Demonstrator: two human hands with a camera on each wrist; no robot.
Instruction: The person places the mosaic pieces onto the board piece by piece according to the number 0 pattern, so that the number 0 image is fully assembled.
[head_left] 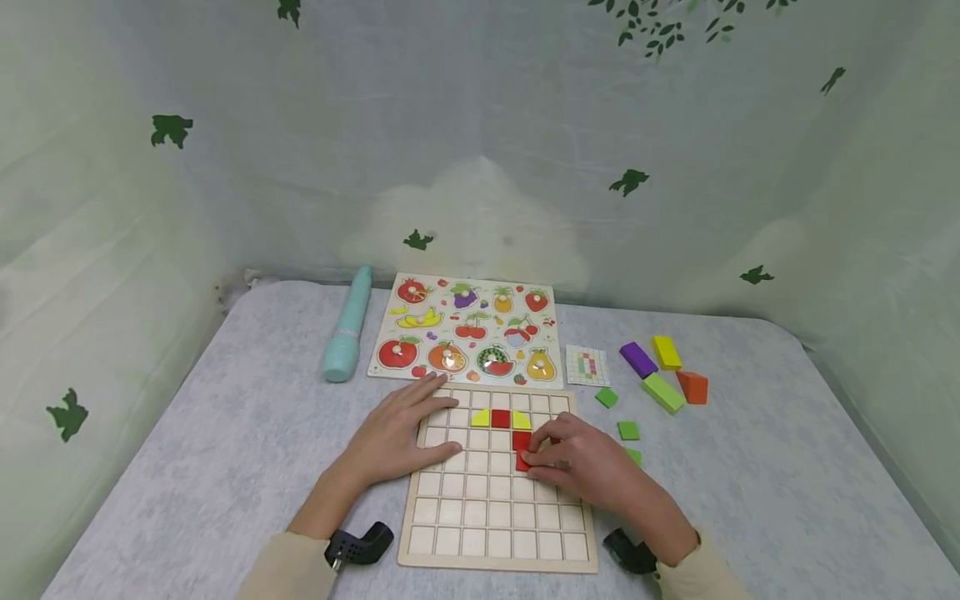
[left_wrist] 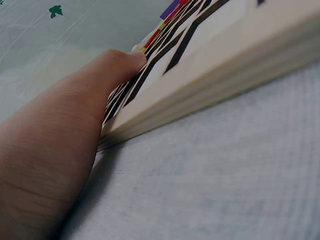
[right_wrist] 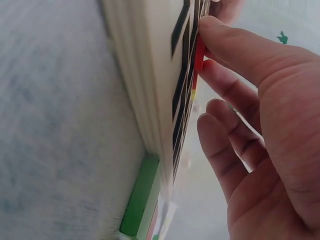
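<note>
Red tile (head_left: 522, 461) pinched by right hand (head_left: 581, 467) on the grid board (head_left: 498, 533), left hand (head_left: 397, 433) flat, grey felt table (head_left: 225, 442), leaf-print curtain (head_left: 480, 150), tile half hidden.

Left hand (head_left: 397, 437) lay flat on grid board (head_left: 498, 533), covering upper-left cells; right hand (head_left: 581, 467) pinched red tile (head_left: 522, 460) mid-board, blocking right-centre. Lower board rows stood open, no pieces there. Behind board, fruit puzzle (head_left: 468, 329) sat just beside its far edge, no gap for passing. Teal cylinder (head_left: 348, 336) closed off far left. Right side cluttered: green tiles (head_left: 627, 430) beside board, coloured blocks (head_left: 663, 371) and pattern card (head_left: 587, 365) farther back. Bare cloth on both outer flanks.
</note>
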